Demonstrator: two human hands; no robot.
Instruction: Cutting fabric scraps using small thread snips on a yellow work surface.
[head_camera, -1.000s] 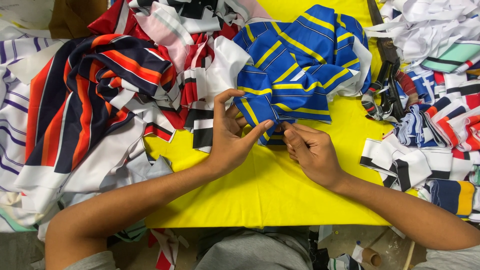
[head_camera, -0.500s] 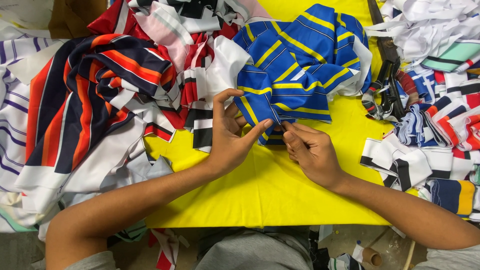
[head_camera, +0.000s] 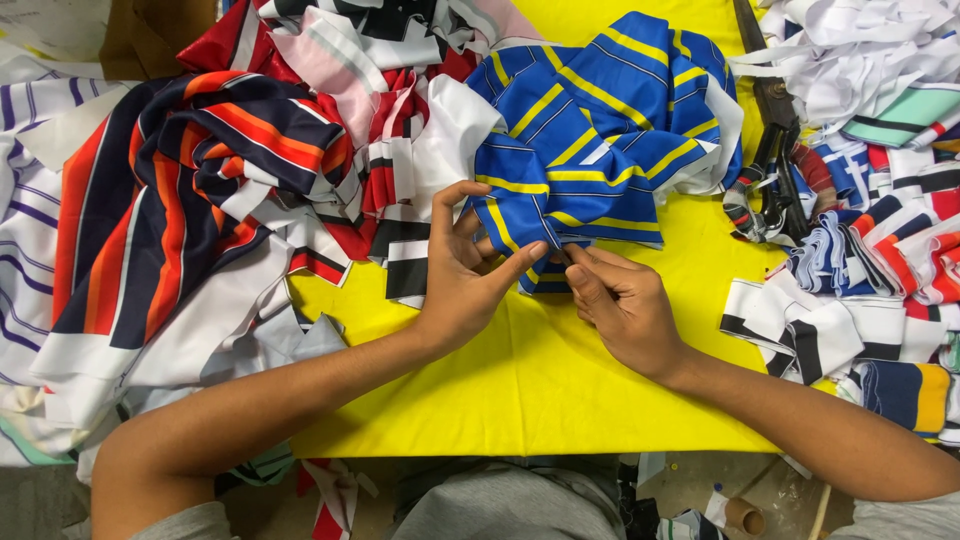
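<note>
On the yellow cloth (head_camera: 540, 390) spread over the worktable, I have both hands meeting at the near edge of a crumpled blue fabric with yellow stripes (head_camera: 600, 130), which lies at the upper middle of the spread. My left hand (head_camera: 465, 275) is partly open: the thumb stretches out to the right and its tip presses the lower hem of the blue piece, the forefinger arches high and free above it, and the other fingers curl loosely, their tips at the fabric's edge. My right hand (head_camera: 625, 310) is more closed, knuckles up, with the forefinger and thumb drawn together at the same hem, just beside the left thumb tip; I cannot tell how much cloth sits between them. Both forearms run in from the bottom corners of the view and converge at the middle, wrists resting low on the yellow cloth, the left hand turned palm toward the right one. To the left of my left arm lies a heap of navy, orange and white striped fabric (head_camera: 170, 200), with red and white scraps (head_camera: 390, 130) between it and the blue piece. At the right edge of the yellow cloth lie dark scissors (head_camera: 775, 150), with a pile of folded striped collar strips (head_camera: 860, 270) beyond them, well apart from my right hand
</note>
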